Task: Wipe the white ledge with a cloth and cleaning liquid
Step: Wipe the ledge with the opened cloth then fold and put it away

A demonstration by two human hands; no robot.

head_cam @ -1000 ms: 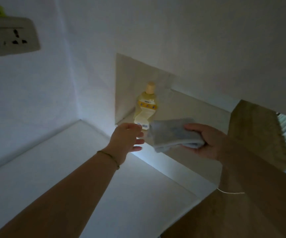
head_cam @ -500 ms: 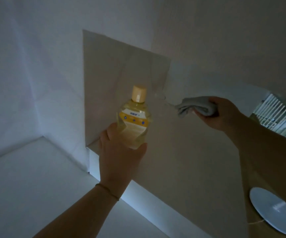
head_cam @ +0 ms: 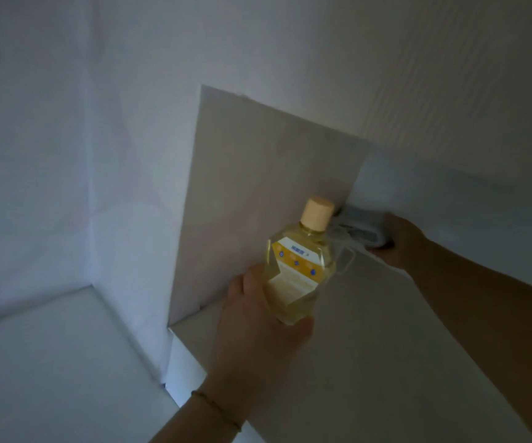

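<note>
From the head camera, in dim light, the left hand (head_cam: 258, 318) is wrapped around the lower body of a clear bottle of yellow cleaning liquid (head_cam: 300, 270), its fingers (head_cam: 296, 326) closed on the base and the bottle held upright, lifted clear of the surface beneath it. The beige cap (head_cam: 317, 212) is on, so by the look of it no liquid has been poured at this point, though a wet patch would be hard to make out in this light. Behind and to the right of the bottle, the right hand (head_cam: 402, 241) is clenched on a bunched grey cloth (head_cam: 362, 228) and presses it into the far corner, where the upright beige panel (head_cam: 258, 193) meets the white wall (head_cam: 450, 75). The cloth seems to touch the back edge of the ledge (head_cam: 386, 346), the pale flat surface running from that corner toward the camera; whether it is rubbing or merely resting cannot be told. A loose thread or loop hangs from the cloth just beside the bottle. Lower left lies a second, whiter flat surface (head_cam: 50, 362), a step below the ledge. My judgement is that the task is early: both tools are in hand, wiping may have started dry at the back corner, and uncapping, applying liquid and covering most of the ledge remain.
</note>
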